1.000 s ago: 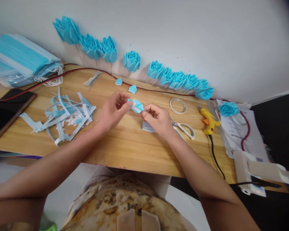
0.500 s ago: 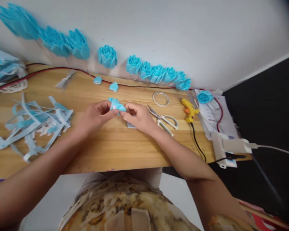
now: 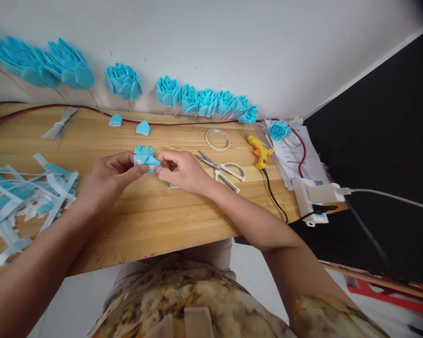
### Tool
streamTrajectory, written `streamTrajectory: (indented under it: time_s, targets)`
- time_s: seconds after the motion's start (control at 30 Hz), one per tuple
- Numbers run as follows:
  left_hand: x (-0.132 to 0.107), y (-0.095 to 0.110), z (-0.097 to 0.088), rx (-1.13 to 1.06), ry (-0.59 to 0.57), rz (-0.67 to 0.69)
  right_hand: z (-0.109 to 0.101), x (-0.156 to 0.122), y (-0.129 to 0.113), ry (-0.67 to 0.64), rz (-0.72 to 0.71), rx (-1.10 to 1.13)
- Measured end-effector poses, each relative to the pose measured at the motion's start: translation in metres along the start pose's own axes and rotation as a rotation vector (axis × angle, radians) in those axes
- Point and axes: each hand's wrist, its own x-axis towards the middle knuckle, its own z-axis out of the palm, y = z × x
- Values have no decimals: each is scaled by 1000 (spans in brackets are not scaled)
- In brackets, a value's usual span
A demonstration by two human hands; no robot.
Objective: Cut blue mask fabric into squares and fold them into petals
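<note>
Between my two hands is a small piece of folded blue paper [image 3: 145, 158] with a whitish strip along its front. My left hand [image 3: 114, 173] pinches its left side, thumb across the front. Thumb and fingers of my right hand [image 3: 183, 171] close on its right end. Under my right hand a small pale piece [image 3: 174, 185] shows only in part on the table. Beyond the hands lie two cut blue petals, one petal [image 3: 115, 120] to the left and another petal [image 3: 143, 128] nearer the middle.
Scissors [image 3: 220, 169], a tape roll [image 3: 217, 139] and a yellow glue gun [image 3: 259, 151] lie to the right on the wooden table [image 3: 155, 225]. Blue paper flowers [image 3: 123, 80] line the wall. Paper strips [image 3: 31, 192] are heaped left. A power strip [image 3: 310, 202] sits at the right edge.
The view has shifted, so the table's things appear further left. Both hands still hold the blue paper, which is turned slightly and shows its pale strip lower along the front.
</note>
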Motion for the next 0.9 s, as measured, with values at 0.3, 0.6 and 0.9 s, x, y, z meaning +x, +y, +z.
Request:
streamTrajectory:
  time_s: [0.3, 0.6, 0.9]
  targets:
    - [-3, 4, 2, 159, 2, -27, 1, 0, 2, 18, 14, 14]
    - [-2, 13, 4, 84, 23, -28, 0, -1, -2, 22, -6, 9]
    - [2, -2, -2, 55, -10, -11, -1, 0, 1, 9, 7, 29]
